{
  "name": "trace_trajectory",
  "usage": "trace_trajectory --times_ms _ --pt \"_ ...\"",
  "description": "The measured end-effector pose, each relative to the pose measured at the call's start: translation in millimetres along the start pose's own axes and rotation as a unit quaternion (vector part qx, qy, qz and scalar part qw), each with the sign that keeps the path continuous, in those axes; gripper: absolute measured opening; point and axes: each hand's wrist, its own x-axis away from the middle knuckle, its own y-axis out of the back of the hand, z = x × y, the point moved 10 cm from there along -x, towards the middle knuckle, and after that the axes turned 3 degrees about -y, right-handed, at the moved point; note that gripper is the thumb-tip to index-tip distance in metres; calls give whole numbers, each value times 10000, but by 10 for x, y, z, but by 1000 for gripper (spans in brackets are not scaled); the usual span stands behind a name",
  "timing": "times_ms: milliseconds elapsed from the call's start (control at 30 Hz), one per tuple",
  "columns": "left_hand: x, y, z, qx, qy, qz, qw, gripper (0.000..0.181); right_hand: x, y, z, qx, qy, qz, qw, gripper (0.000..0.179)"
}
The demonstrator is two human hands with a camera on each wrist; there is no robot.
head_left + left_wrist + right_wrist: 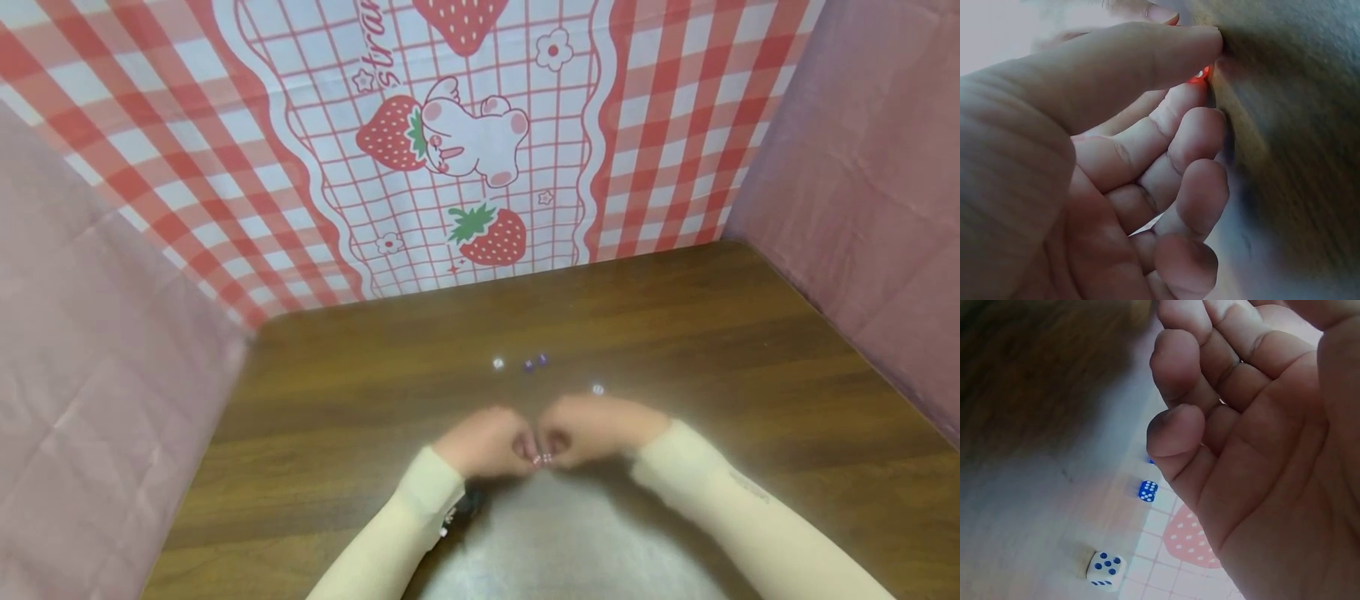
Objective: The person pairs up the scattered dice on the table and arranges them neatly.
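Note:
Both hands meet low over the wooden table (360, 400) in the head view. My left hand (487, 442) pinches a small red die (1199, 76) between thumb and index finger, close to the tabletop. Its other fingers are loosely curled. Fingertip to fingertip with it, my right hand (600, 429) pinches another small reddish die (547, 457); in the right wrist view that die is out of sight. Beyond the hands lie two blue dice (528, 366) close together and a white die (498, 363). A second white die (597, 389) rests just past the right hand.
A red-and-white checked cloth with strawberries (450, 167) hangs along the table's back edge. Pinkish cloths stand at the left (112, 350) and right (862, 167). A bright reflection shows on the tabletop between the forearms.

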Motion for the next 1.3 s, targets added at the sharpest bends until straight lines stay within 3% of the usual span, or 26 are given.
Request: trace_trajectory --times_ms 400,700,933,1300 --pt "47 32 23 93 293 -13 9995 13 -14 -30 -15 -215 49 138 9997 11" --pt "86 138 67 -87 368 -62 9993 19 87 200 -348 -71 -769 -124 9969 16" --pt "105 350 131 -122 420 -546 9975 20 222 471 -594 -48 -1436 -662 9874 21" --pt "136 661 408 -39 691 -1507 9862 27 437 726 -935 -943 -1900 -1362 9677 32"
